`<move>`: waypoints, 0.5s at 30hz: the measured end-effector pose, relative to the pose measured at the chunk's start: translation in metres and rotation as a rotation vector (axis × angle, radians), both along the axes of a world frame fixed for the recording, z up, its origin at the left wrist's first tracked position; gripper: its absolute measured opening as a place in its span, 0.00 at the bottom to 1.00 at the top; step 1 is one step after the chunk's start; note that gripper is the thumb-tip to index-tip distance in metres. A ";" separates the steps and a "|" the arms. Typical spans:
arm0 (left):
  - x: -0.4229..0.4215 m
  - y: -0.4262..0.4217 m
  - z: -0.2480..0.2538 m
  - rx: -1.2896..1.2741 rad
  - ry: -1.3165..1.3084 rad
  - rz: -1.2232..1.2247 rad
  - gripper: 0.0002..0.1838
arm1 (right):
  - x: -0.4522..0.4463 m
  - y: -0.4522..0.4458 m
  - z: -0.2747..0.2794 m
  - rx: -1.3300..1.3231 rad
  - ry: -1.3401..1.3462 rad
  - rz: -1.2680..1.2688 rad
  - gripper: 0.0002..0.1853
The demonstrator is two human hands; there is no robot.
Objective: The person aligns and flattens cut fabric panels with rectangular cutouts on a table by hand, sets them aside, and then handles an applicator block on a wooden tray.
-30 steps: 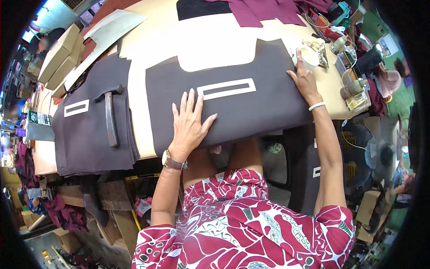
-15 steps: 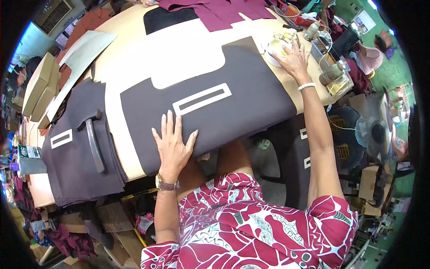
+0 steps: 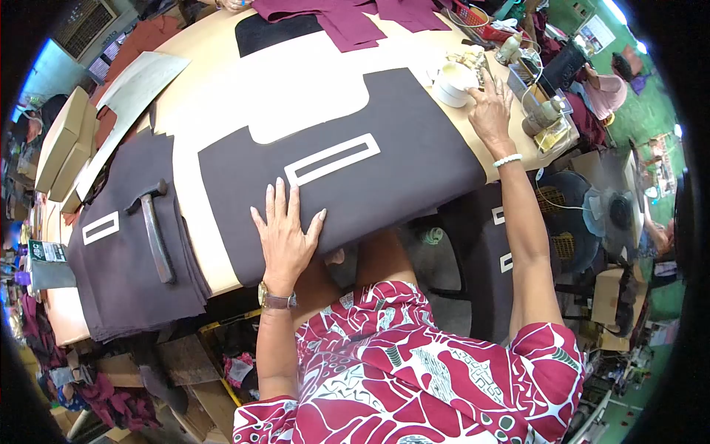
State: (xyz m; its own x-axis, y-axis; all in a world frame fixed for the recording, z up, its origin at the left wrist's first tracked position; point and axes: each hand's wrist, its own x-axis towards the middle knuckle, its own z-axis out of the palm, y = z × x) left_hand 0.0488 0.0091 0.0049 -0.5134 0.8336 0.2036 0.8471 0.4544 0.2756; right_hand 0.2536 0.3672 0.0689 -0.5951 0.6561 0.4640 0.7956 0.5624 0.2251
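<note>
My left hand (image 3: 287, 235) lies flat, fingers spread, near the front edge of a dark brown sheet (image 3: 414, 159) with a deep cut-out along its far side. A white rectangular frame (image 3: 333, 159) with a long slot rests on that sheet, just beyond my fingertips. At the right, my right hand (image 3: 491, 107) reaches beside a white bowl (image 3: 451, 90) with pale yellow inside. Its fingers are apart, and one fingertip is close to the bowl's rim; whether it touches I cannot tell. I see nothing held in this hand.
On the left, a hammer (image 3: 157, 233) and a smaller white frame (image 3: 100, 228) lie on stacked dark sheets (image 3: 133, 296). Cardboard boxes (image 3: 63, 144) stand behind. Maroon pieces (image 3: 347, 22) lie at the table's far side. Bottles (image 3: 543, 117) and a red basket (image 3: 473, 21) are at right.
My right hand has drawn back from over the bowl to its right side, uncovering more of it. My left hand stays on the dark sheet.
</note>
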 end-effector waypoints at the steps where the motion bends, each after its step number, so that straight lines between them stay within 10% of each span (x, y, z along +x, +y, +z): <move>1: 0.000 0.000 0.000 0.002 -0.002 0.001 0.34 | -0.001 -0.001 0.000 0.005 -0.009 0.015 0.18; 10: -0.001 -0.002 -0.004 0.022 -0.007 0.005 0.35 | -0.053 -0.077 0.013 -0.047 0.041 0.476 0.26; 15: -0.001 -0.001 -0.004 0.025 0.008 0.003 0.35 | -0.075 -0.139 -0.026 -0.678 0.102 0.432 0.29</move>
State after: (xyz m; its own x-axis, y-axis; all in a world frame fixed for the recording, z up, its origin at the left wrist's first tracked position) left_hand 0.0479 0.0081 0.0008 -0.5146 0.8265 0.2284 0.8478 0.4504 0.2801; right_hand 0.1785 0.2277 0.0434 -0.8365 0.5361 0.1136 0.4750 0.8127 -0.3375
